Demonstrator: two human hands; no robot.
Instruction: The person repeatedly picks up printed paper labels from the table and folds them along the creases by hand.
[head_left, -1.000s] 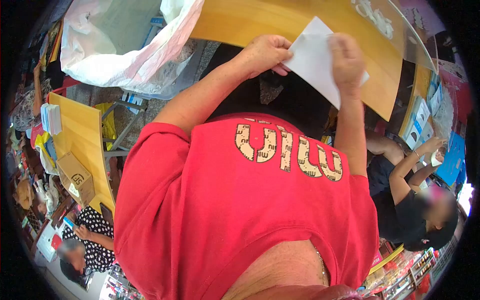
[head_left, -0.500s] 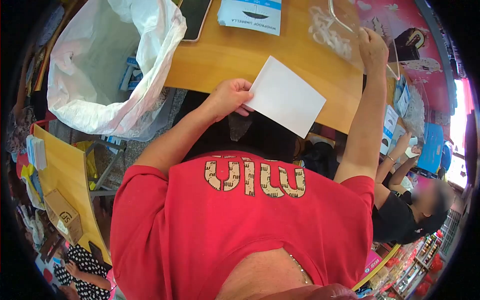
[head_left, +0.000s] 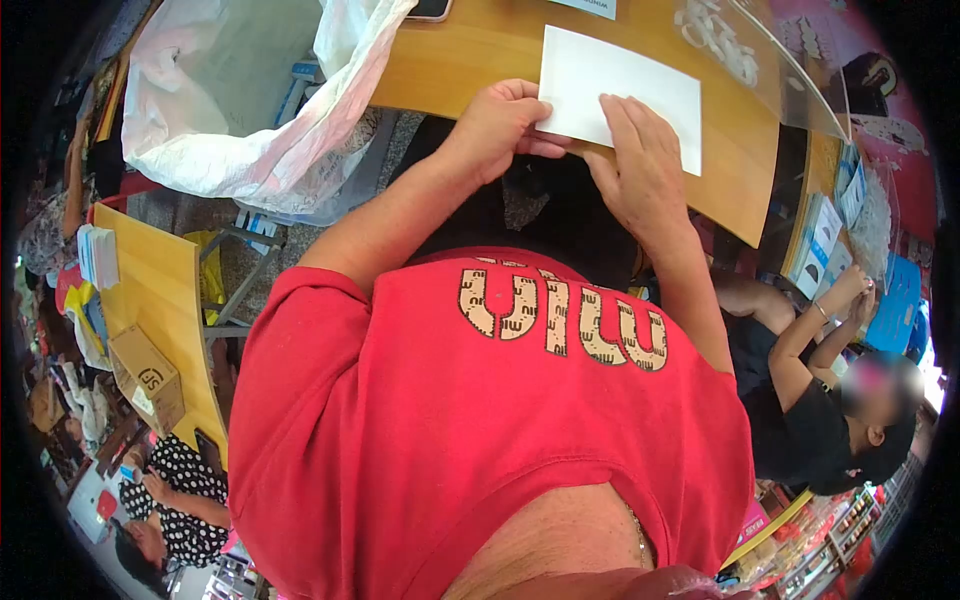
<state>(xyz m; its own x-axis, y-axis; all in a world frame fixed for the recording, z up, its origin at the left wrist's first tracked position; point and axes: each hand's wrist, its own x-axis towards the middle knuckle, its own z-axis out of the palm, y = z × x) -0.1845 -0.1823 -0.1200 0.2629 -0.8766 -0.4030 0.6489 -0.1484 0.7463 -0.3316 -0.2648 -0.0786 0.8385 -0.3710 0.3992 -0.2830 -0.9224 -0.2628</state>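
A plain white rectangular card or folded sheet (head_left: 583,75) lies over the near edge of the wooden table. My left hand (head_left: 497,125) pinches its near left corner between thumb and fingers. Across the right part of the card, my right hand (head_left: 643,165) rests with its fingers stretched out flat, the thumb apart near the lower edge. Beyond the card, a printed umbrella packet (head_left: 590,6) is cut off by the top of the view. Small white strips or rings (head_left: 718,40) lie in a clear container at the table's far right.
A large white woven sack (head_left: 220,165) stands open at left with blue-and-white packets inside. A clear plastic panel (head_left: 800,90) rises at right. A side table (head_left: 165,290) holds a cardboard box (head_left: 148,378) and stacked packets. Co-workers sit at right (head_left: 800,390) and lower left (head_left: 185,500).
My right hand has come from the clear container onto the white card. My left hand has carried the card up and right, more over the table. The whole view has shifted.
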